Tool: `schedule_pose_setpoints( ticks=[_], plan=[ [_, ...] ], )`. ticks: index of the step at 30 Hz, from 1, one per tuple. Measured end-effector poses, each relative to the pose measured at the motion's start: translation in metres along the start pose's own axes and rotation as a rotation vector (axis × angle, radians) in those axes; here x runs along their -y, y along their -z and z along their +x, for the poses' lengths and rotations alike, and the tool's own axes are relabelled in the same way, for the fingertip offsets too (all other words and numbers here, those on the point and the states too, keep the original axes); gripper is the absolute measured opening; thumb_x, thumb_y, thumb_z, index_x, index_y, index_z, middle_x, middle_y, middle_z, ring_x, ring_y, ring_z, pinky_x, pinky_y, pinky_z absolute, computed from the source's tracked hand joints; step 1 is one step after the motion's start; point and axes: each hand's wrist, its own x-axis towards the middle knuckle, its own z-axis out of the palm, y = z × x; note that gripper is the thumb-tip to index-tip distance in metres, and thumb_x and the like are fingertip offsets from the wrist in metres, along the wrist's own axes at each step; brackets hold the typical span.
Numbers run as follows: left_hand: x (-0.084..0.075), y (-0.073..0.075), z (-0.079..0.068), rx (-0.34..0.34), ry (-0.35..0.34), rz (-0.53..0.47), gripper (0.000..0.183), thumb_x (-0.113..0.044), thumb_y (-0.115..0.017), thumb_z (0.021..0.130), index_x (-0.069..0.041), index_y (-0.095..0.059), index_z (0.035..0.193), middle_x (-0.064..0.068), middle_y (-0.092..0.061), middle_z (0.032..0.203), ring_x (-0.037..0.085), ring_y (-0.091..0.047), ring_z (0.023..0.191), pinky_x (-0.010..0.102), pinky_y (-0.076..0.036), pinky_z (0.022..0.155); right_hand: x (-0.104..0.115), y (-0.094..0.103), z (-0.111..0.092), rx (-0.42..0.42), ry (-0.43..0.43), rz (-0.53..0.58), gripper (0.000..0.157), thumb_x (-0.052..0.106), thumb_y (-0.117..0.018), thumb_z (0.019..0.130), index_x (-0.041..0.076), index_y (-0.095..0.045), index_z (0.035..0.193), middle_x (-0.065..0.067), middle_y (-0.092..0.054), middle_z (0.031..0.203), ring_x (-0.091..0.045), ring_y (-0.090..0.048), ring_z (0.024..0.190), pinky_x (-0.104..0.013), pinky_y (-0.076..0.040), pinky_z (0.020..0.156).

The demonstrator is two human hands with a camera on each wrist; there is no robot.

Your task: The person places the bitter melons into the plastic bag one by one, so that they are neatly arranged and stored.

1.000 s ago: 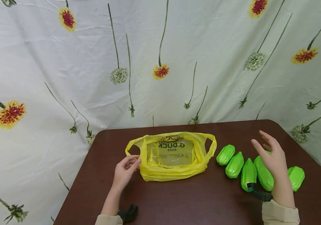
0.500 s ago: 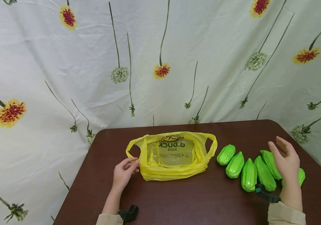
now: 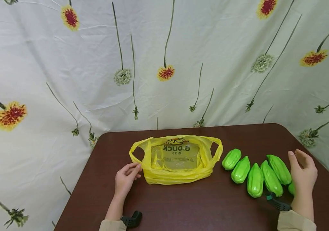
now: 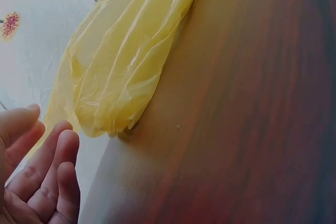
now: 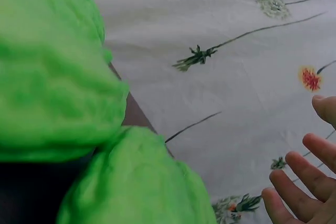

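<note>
A yellow plastic bag (image 3: 179, 177) with two handles lies mouth open mid-table. My left hand (image 3: 125, 179) is at its left handle, fingertips right at the plastic. In the left wrist view the thumb and loosely bent fingers (image 4: 67, 190) overlap the bag's edge. Several glossy green, ridged, fruit-shaped pieces (image 3: 255, 180) lie fanned out right of the bag. Over the rightmost piece (image 3: 291, 188) hangs my right hand (image 3: 304, 175), hiding most of it. The right wrist view has that hand's fingers spread and holding nothing, apart from two large green shapes (image 5: 136, 182).
The dark reddish-brown table (image 3: 196, 208) has rounded far corners. A white cloth (image 3: 95, 48) printed with flowers hangs behind and beside it. Black bands with camera mounts (image 3: 132, 219) sit at both wrists.
My right hand has moved right and toward me, away from above the middle green pieces, uncovering them. The left hand has shifted slightly left along the handle. The bag stays nearly in place.
</note>
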Motion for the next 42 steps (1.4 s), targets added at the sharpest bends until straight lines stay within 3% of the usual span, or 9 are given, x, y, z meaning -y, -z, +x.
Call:
schedule_pose_setpoints(
  ticks=[5, 11, 16, 27, 33, 42],
  plan=[
    [0.024, -0.002, 0.007, -0.015, -0.008, -0.029, 0.027, -0.021, -0.070, 0.086, 0.000, -0.069, 0.103, 0.016, -0.070, 0.086, 0.017, -0.065, 0.060, 0.023, -0.051, 0.057, -0.009, 0.005, 0.003, -0.070, -0.060, 0.120, 0.038, 0.035, -0.063, 0.089, 0.025, -0.058, 0.125, 0.020, -0.053, 0.108, -0.004, -0.044, 0.120, -0.021, -0.030, 0.103],
    [0.027, -0.007, 0.008, -0.022, 0.014, -0.108, 0.030, -0.017, -0.071, 0.085, 0.004, -0.067, 0.106, 0.017, -0.070, 0.089, 0.015, -0.065, 0.061, 0.023, -0.052, 0.059, -0.018, 0.009, 0.005, -0.170, -0.069, 0.280, 0.028, 0.030, -0.070, 0.084, 0.025, -0.064, 0.111, 0.020, -0.055, 0.097, 0.000, -0.051, 0.105, -0.015, -0.034, 0.096],
    [0.029, -0.009, 0.008, -0.035, 0.040, -0.159, 0.030, -0.014, -0.072, 0.083, 0.005, -0.067, 0.106, 0.009, -0.071, 0.086, 0.015, -0.066, 0.062, 0.024, -0.053, 0.059, -0.022, 0.010, 0.005, -0.277, -0.061, 0.378, 0.028, 0.024, -0.074, 0.081, 0.020, -0.066, 0.108, 0.016, -0.058, 0.095, 0.003, -0.054, 0.095, -0.014, -0.037, 0.093],
    [0.028, -0.008, 0.009, -0.039, 0.084, -0.206, 0.030, -0.014, -0.072, 0.084, 0.005, -0.067, 0.107, 0.012, -0.070, 0.089, 0.013, -0.066, 0.064, 0.025, -0.053, 0.063, -0.033, 0.008, 0.007, -0.441, -0.144, 0.323, 0.026, 0.021, -0.073, 0.081, 0.025, -0.068, 0.106, 0.018, -0.055, 0.098, 0.004, -0.050, 0.098, -0.017, -0.034, 0.097],
    [0.028, -0.008, 0.009, -0.040, 0.096, -0.203, 0.031, -0.016, -0.072, 0.083, 0.004, -0.067, 0.107, 0.011, -0.070, 0.090, 0.014, -0.066, 0.065, 0.025, -0.053, 0.063, -0.038, 0.009, 0.008, -0.473, -0.210, 0.339, 0.024, 0.017, -0.074, 0.079, 0.029, -0.068, 0.099, 0.019, -0.053, 0.097, 0.004, -0.048, 0.098, -0.017, -0.032, 0.097],
    [0.032, -0.008, 0.010, -0.049, 0.081, -0.189, 0.029, -0.017, -0.074, 0.082, 0.003, -0.068, 0.103, 0.005, -0.071, 0.083, 0.014, -0.066, 0.064, 0.025, -0.053, 0.061, -0.046, 0.013, 0.011, -0.494, -0.292, 0.359, 0.032, 0.004, -0.071, 0.077, 0.034, -0.063, 0.087, 0.019, -0.053, 0.089, 0.005, -0.045, 0.087, -0.014, -0.031, 0.088]
  ],
)
